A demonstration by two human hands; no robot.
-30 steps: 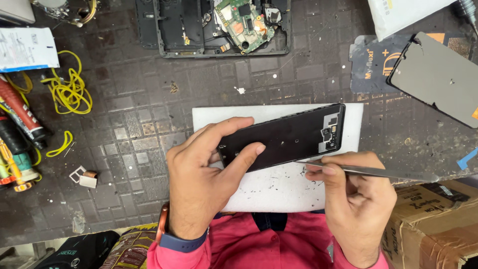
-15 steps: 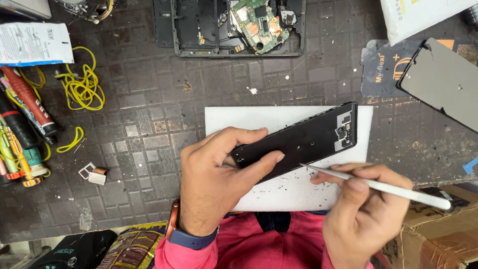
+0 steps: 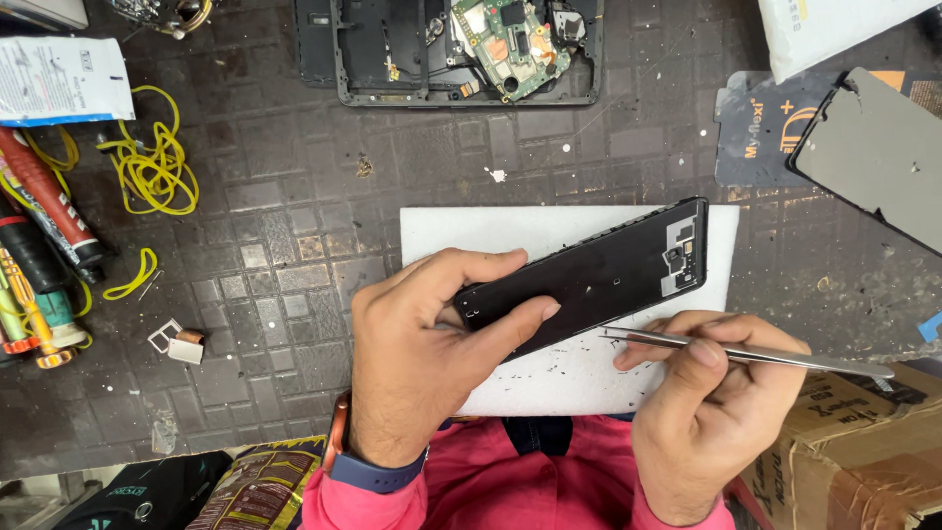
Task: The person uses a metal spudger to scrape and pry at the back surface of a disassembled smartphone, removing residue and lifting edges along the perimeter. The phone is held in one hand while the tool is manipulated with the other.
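Observation:
My left hand [image 3: 422, 363] grips the near end of a black phone back cover [image 3: 608, 270], holding it tilted over a white foam pad [image 3: 491, 231]. My right hand [image 3: 706, 412] holds a thin metal tool [image 3: 746, 351], its tip pointing left just under the cover's lower edge. Small dark specks lie scattered on the pad below the cover. A watch sits on my left wrist.
A dismantled phone frame with a green circuit board [image 3: 510, 44] lies at the top. A phone screen panel [image 3: 873, 157] rests at right, a cardboard box [image 3: 854, 451] at lower right. Yellow wire [image 3: 147, 162], glue tubes [image 3: 39, 206] and a small metal tray [image 3: 172, 339] lie at left.
The metal tool's tip has shifted along the cover's lower edge, and my right hand has settled lower. My left hand keeps the same grip on the cover.

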